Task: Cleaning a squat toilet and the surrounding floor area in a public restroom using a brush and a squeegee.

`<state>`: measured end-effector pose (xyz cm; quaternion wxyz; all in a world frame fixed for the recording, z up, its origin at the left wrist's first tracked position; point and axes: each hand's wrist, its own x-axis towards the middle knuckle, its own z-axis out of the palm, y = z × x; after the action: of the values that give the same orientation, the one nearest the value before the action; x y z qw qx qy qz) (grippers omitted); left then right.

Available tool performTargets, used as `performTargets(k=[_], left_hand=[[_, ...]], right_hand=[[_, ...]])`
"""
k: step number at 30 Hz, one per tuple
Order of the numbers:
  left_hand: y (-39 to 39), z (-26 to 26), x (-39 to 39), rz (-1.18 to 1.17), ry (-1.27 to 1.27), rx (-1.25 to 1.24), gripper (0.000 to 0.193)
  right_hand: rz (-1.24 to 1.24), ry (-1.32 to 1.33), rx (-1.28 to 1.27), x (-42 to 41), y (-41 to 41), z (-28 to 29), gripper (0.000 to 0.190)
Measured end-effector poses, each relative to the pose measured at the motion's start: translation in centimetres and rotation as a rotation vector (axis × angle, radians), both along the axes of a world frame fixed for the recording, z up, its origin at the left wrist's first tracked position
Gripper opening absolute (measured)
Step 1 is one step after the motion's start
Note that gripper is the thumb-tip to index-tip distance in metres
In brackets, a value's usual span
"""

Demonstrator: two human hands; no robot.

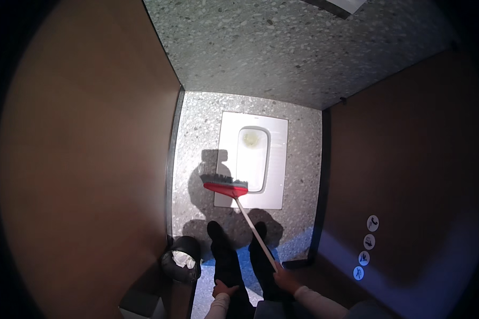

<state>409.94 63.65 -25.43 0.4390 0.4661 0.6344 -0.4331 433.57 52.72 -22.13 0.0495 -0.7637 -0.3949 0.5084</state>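
Note:
My right hand [286,279] is closed round the pale handle of a broom [225,189], whose head is red with dark bristles. The broom head is over the lower left part of a white squat toilet pan [279,159] set in the floor. Yellowish matter lies near the far end of the pan's bowl. My left hand [224,288] is in front of my left leg, thumb apart and no object seen in it; its palm side is partly hidden. My dark shoes stand just below the pan.
Brown partitions [103,139] rise on both sides, the right one bearing round stickers [369,241]. A black waste bin [181,259] with white paper stands by the left partition, near a box-like dispenser [141,305]. A speckled wall [255,56] closes the far side.

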Motion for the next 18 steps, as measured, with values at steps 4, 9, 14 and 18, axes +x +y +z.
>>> performTargets(k=[4, 9, 14, 18], left_hand=[[-0.1, 0.6, -0.3, 0.034, 0.019, -0.008, 0.107], [-0.2, 0.3, -0.4, 0.016, -0.003, -0.01, 0.107], [-0.5, 0.1, -1.3, 0.067, -0.041, 0.001, 0.107], [0.1, 0.2, -1.7, 0.075, -0.046, 0.012, 0.108]], right_hand=[[-0.057, -0.062, 0.003, 0.1, 7.3, 0.7, 0.043], [-0.341, -0.116, 0.224, 3.1, 15.1, -3.1, 0.025], [-0.903, 0.433, -0.029, 8.3, 23.5, -4.6, 0.01], [-1.231, 0.586, -0.163, 10.5, 24.8, -2.7, 0.011]])
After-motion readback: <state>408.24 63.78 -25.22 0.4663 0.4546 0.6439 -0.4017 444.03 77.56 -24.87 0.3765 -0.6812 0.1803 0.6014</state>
